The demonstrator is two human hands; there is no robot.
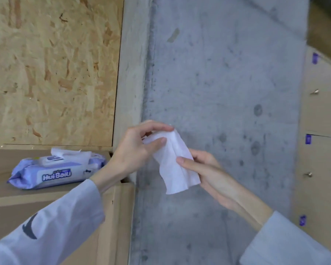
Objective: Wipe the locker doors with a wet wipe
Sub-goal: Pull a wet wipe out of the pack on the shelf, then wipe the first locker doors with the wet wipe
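A white wet wipe point(173, 162) hangs partly unfolded between both hands, over the grey floor. My left hand point(136, 148) pinches its upper end between thumb and fingers. My right hand point(206, 175) holds the wipe's lower right edge from beneath, thumb on top. At the far right edge stand the brown locker doors point(322, 111), with small metal knobs and purple labels, seen at a steep angle.
A purple and white pack of wet wipes point(55, 170) lies on a brown cardboard-coloured surface point(11, 199) at the left, a wipe sticking out of its lid. A chipboard wall point(52, 69) rises behind it. Grey concrete floor point(227, 83) fills the middle.
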